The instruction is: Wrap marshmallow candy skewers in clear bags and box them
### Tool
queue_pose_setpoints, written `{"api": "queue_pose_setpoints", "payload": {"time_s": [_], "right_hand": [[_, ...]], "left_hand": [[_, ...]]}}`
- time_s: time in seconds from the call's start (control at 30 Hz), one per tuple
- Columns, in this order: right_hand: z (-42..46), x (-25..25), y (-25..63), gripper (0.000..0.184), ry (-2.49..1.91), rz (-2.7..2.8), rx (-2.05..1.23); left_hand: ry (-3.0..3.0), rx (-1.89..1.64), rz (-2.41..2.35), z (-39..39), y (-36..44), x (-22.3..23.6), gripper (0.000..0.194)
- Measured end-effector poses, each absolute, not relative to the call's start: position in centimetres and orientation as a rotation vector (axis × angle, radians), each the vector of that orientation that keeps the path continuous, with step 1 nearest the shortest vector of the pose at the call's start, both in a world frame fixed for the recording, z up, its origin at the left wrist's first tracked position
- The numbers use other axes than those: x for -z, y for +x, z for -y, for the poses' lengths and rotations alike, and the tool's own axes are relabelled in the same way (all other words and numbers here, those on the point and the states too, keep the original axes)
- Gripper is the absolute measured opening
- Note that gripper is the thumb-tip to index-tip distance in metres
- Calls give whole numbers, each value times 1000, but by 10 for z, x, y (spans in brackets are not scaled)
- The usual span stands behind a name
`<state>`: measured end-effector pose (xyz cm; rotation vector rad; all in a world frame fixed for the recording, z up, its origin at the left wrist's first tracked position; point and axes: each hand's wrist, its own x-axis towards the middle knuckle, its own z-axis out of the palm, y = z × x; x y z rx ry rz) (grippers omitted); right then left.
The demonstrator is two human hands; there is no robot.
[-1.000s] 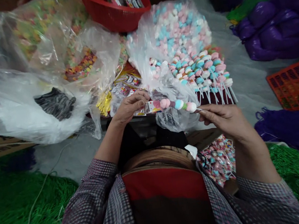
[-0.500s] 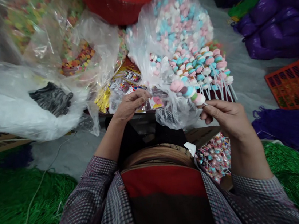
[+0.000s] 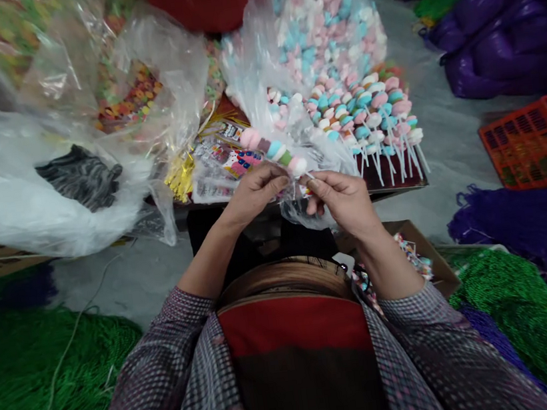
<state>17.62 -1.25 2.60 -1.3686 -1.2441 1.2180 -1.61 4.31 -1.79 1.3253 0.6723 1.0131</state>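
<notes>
My right hand (image 3: 346, 199) pinches the white stick of a marshmallow skewer (image 3: 275, 149), which tilts up and to the left with pink, brown, blue, green and white pieces on it. Close beside it, my left hand (image 3: 256, 197) is closed on a small clear printed bag, mostly hidden by the fingers. The skewer's lowest white piece is right at the left fingertips; whether it touches the bag I cannot tell. Behind the left hand lie flat printed bags (image 3: 220, 161) and gold twist ties (image 3: 182, 179). More marshmallow skewers (image 3: 372, 111) are piled at the right, sticks toward me.
A big bag of pastel marshmallows (image 3: 325, 23) stands behind the skewers. Bags of ring-shaped gummies (image 3: 130, 93) fill the back left, near a red basin (image 3: 206, 2). A cardboard box (image 3: 434, 258) with wrapped sweets sits below right. An orange crate (image 3: 532, 144) is on the floor.
My right hand has carried the marshmallow skewer left, up to my left hand. My left hand has shifted slightly right. The view has tilted a little.
</notes>
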Motion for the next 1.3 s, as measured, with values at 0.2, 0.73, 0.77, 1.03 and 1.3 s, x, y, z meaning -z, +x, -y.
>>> {"api": "queue_pose_setpoints", "payload": {"time_s": [0.2,0.73,0.77,1.03,1.3], "right_hand": [[7,-24,178,37,-1407,1176,-1057],[7,-20,169,53,-1345,1246,-1262],[8,-20,170,53,-1347,1256,-1273],[7,-41,181,48,-1344,1251,-955],[5,-34,169,51,-1309,1356,-915]], "left_hand": [[1283,-960,-700,-43,-22,20,45],[1408,-1193,-922,-47,-19,25,46],[1356,-1223,-921,-48,-19,27,46],[875,-1213,-788,-46,-28,33,51],[963,-1170,-748,-42,-25,37,48]]}}
